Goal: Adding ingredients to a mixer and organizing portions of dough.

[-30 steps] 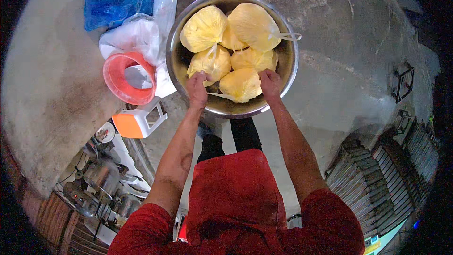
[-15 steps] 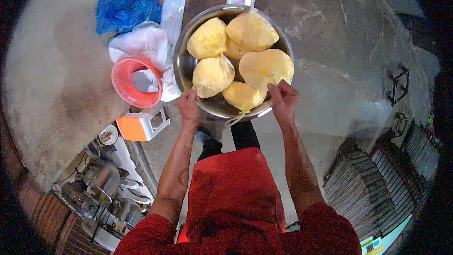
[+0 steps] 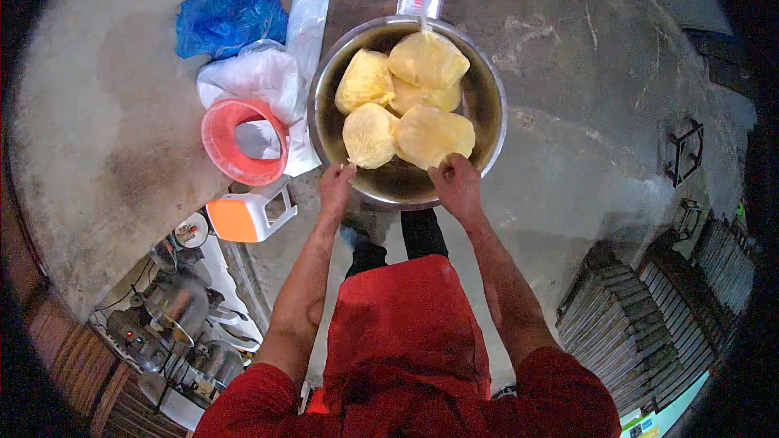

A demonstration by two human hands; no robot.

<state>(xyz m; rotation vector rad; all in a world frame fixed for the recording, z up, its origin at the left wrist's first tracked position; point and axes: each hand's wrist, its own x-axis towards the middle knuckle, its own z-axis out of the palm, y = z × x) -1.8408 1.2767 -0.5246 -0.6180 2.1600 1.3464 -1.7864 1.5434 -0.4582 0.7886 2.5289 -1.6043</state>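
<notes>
Unlike half a second ago, steel shows along the near wall of the steel bowl [image 3: 489,126], and I count five yellow bags [image 3: 428,59] in it rather than six; I judge the load now bunched toward the bowl's far side. At the bowl's near-left rim, my left hand [image 3: 335,186] pinches the gathered end of the near-left bag [image 3: 370,136]. My right hand [image 3: 457,187], over the bowl's near rim, curls narrow against the near-right bag [image 3: 436,136]; I can't tell whether it grips.

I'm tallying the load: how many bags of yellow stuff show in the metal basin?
5 visible: upper-left bag, top bag, partly covered middle bag, lower-left bag, lower-right bag. Others may be hidden underneath.
</notes>
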